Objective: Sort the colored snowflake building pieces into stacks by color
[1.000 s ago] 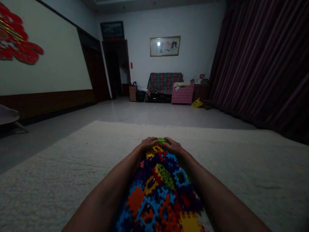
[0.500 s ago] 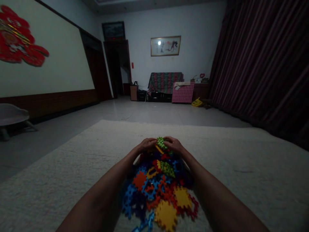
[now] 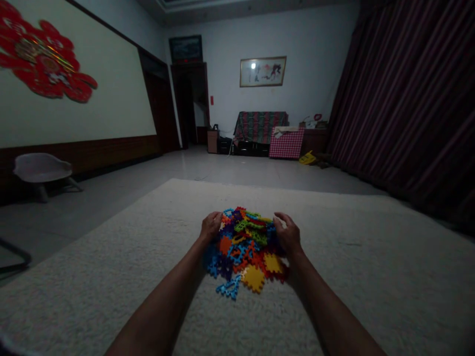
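Note:
A heap of colourful interlocking plastic tiles [image 3: 245, 247] lies on a cream shag rug [image 3: 352, 277]; orange, blue, yellow, green and purple pieces show. My left hand [image 3: 211, 226] rests against the heap's left side with its fingers curled over the edge. On the right side my right hand [image 3: 288, 234] cups the pile, fingers bent and slightly apart. Neither hand lifts a piece; both press on the pile's flanks. A blue triangular tile [image 3: 229, 287] and a yellow tile [image 3: 254, 278] lie at the near edge.
Grey floor surrounds the rug. A small pale chair [image 3: 42, 170] stands at the left wall. At the far wall are a covered sofa [image 3: 260, 127], a red checked box [image 3: 285, 143] and a dark doorway [image 3: 189, 106]. Dark striped curtains [image 3: 415, 109] fill the right side.
The pile has dropped from between my forearms onto the rug and spread out. My hands have parted from the green piece at the top and moved to the heap's two sides.

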The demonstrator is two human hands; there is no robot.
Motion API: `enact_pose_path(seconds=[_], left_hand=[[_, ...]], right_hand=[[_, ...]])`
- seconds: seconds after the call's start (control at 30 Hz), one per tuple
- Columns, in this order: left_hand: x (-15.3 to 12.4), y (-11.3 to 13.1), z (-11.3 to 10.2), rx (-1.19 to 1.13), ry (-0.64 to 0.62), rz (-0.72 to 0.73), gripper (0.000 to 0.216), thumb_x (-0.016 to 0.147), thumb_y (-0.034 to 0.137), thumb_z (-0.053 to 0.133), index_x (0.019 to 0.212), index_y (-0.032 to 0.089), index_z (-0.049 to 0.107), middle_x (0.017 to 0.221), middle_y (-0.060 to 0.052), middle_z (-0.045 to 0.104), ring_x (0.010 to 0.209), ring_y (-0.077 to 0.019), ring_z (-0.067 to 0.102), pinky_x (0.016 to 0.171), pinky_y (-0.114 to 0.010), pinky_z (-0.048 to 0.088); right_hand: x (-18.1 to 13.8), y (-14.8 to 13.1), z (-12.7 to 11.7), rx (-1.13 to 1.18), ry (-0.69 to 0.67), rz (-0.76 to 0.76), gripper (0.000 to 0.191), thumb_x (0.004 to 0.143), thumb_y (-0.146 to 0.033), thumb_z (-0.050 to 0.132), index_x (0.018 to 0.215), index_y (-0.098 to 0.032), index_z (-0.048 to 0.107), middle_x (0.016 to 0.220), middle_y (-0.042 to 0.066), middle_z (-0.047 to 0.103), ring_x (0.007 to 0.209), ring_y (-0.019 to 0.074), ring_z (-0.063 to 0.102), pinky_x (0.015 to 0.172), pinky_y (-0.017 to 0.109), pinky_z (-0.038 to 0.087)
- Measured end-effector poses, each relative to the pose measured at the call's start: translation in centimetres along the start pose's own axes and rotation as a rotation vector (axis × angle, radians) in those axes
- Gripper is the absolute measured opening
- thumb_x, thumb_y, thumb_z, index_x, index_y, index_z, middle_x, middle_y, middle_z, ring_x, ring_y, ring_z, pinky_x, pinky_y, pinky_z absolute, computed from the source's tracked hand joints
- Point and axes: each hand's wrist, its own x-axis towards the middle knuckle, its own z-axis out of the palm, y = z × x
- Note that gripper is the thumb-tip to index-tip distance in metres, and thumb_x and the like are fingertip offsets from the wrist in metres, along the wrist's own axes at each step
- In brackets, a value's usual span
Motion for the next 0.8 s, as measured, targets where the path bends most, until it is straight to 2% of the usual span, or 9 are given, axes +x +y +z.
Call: enact_pose_path(seconds=[0.07, 0.17, 0.27, 0.37, 0.5, 0.6, 0.8], left_hand=[[-1.3, -0.9, -0.1, 0.022, 0.043, -0.066, 0.037, 0.093, 0.037, 0.041, 0.097, 0.019, 0.073, 0.1, -0.008, 0.076, 0.101, -0.0247, 0.066, 0.094, -0.035, 0.047], [-2.2, -1.5, 0.4, 0.036, 0.058, -0.112, 0.035, 0.093, 0.034, 0.043, 0.1, 0.02, 0.074, 0.106, -0.01, 0.077, 0.104, -0.0254, 0.067, 0.095, -0.035, 0.047], [-1.9, -1.3, 1.3, 0.023, 0.049, -0.103, 0.034, 0.094, 0.036, 0.046, 0.105, 0.022, 0.074, 0.112, -0.008, 0.077, 0.109, -0.0232, 0.067, 0.096, -0.031, 0.048], [-1.0, -0.9, 2.1, 0.018, 0.053, -0.107, 0.035, 0.094, 0.037, 0.046, 0.107, 0.022, 0.074, 0.114, -0.008, 0.077, 0.109, -0.0232, 0.068, 0.094, -0.031, 0.049], [0.3, -0.8, 3.2, 0.036, 0.054, -0.138, 0.038, 0.096, 0.039, 0.041, 0.096, 0.022, 0.075, 0.102, -0.008, 0.078, 0.101, -0.025, 0.069, 0.088, -0.032, 0.049], [1.2, -0.7, 4.0, 0.044, 0.055, -0.153, 0.04, 0.097, 0.04, 0.039, 0.093, 0.023, 0.075, 0.101, -0.008, 0.077, 0.101, -0.0259, 0.069, 0.088, -0.033, 0.049], [2.4, -0.2, 5.5, 0.029, 0.023, -0.111, 0.035, 0.097, 0.04, 0.045, 0.107, 0.025, 0.075, 0.114, -0.006, 0.076, 0.11, -0.0254, 0.067, 0.096, -0.033, 0.048]], right_hand=[[-1.4, 2.0, -0.7, -0.084, 0.049, 0.121, 0.055, 0.079, -0.057, 0.049, 0.11, -0.017, 0.072, 0.12, 0.017, 0.072, 0.111, 0.0306, 0.066, 0.101, 0.047, 0.05], [-2.8, 3.8, -0.5, -0.162, -0.019, 0.225, 0.062, 0.081, -0.059, 0.046, 0.12, -0.015, 0.067, 0.121, 0.018, 0.071, 0.106, 0.0309, 0.068, 0.096, 0.046, 0.052], [-3.0, 3.9, 0.7, -0.174, -0.112, 0.167, 0.059, 0.087, -0.059, 0.043, 0.125, -0.019, 0.063, 0.119, 0.014, 0.072, 0.107, 0.0288, 0.068, 0.095, 0.044, 0.052], [-2.5, 3.5, 1.9, -0.203, -0.145, 0.132, 0.053, 0.09, -0.058, 0.044, 0.125, -0.023, 0.062, 0.117, 0.011, 0.073, 0.109, 0.0274, 0.068, 0.097, 0.043, 0.051], [-1.6, 3.4, 2.9, -0.25, -0.165, 0.123, 0.05, 0.092, -0.057, 0.045, 0.127, -0.026, 0.062, 0.121, 0.009, 0.072, 0.113, 0.0272, 0.067, 0.1, 0.043, 0.049], [-0.9, 3.5, 3.5, -0.293, -0.212, 0.127, 0.053, 0.093, -0.055, 0.044, 0.133, -0.024, 0.06, 0.126, 0.012, 0.071, 0.116, 0.0287, 0.067, 0.102, 0.044, 0.048], [-0.2, 3.6, 4.6, -0.286, -0.298, 0.067, 0.048, 0.093, -0.05, 0.047, 0.131, -0.025, 0.062, 0.132, 0.011, 0.069, 0.12, 0.0298, 0.065, 0.106, 0.045, 0.046]])
